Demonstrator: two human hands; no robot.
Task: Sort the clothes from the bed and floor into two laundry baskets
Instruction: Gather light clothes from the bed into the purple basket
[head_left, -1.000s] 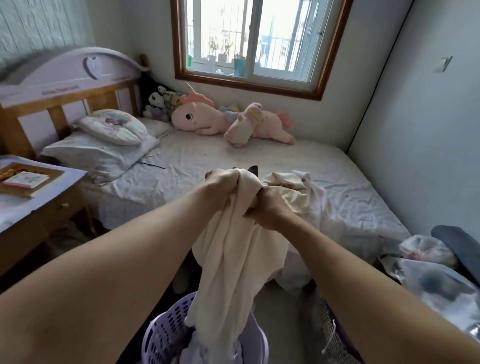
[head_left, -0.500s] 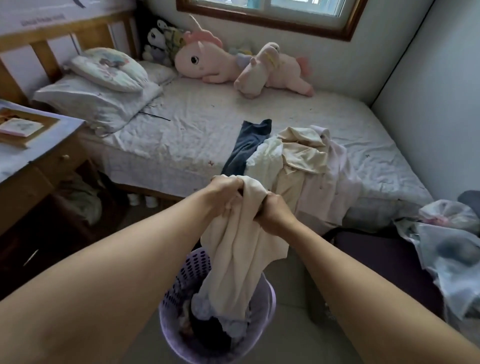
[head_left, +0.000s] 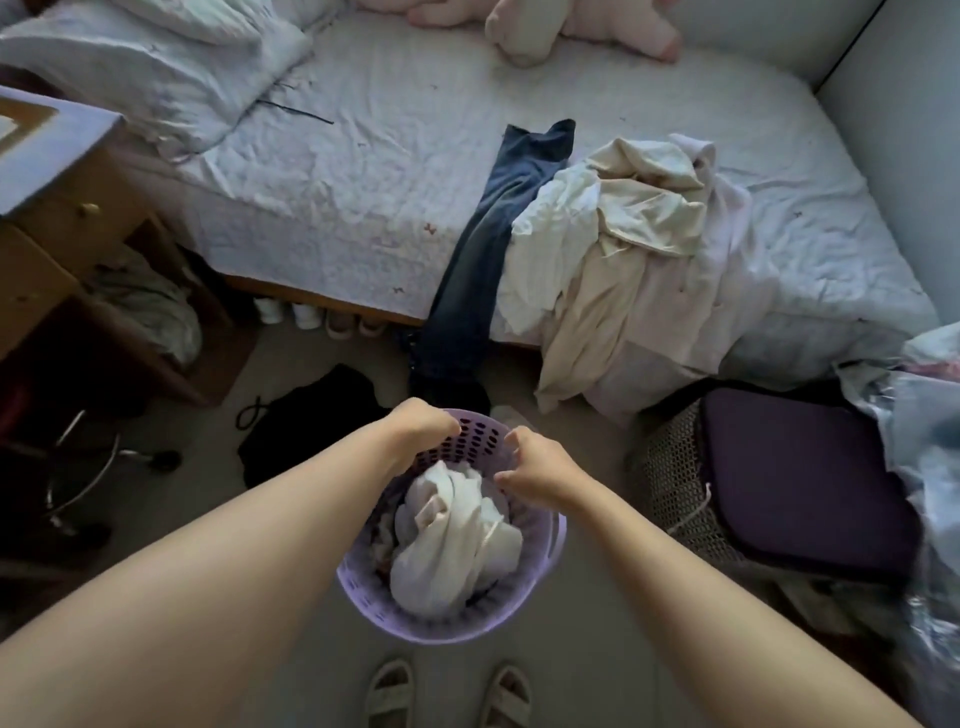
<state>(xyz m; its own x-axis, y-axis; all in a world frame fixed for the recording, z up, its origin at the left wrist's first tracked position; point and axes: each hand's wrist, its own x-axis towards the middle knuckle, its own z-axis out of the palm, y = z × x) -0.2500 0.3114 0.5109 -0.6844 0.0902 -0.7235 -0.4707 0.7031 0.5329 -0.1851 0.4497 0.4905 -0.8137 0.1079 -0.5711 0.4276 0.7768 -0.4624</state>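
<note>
A lilac plastic laundry basket (head_left: 540, 587) stands on the floor in front of me. A cream garment (head_left: 457, 540) lies crumpled inside it on top of other clothes. My left hand (head_left: 423, 423) and my right hand (head_left: 535, 465) hover just above the basket's far rim, fingers loosely curled, holding nothing. On the bed edge lies a pile of cream and white clothes (head_left: 623, 249). Dark blue trousers (head_left: 483, 260) hang from the bed down to the floor. A black garment (head_left: 306, 421) lies on the floor left of the basket. A second, mesh basket (head_left: 670, 483) stands at the right.
A dark purple case (head_left: 800, 478) sits beside the mesh basket. Plastic-wrapped bundles (head_left: 930, 415) fill the right edge. A wooden desk (head_left: 47, 218) and a chair base (head_left: 88, 467) stand at the left. Pillows (head_left: 156, 67) and a pink plush toy (head_left: 571, 26) lie on the bed.
Both hands gripped the cream garment above the basket; they have let it go and it now lies in the lilac basket. My view has tilted down toward the floor.
</note>
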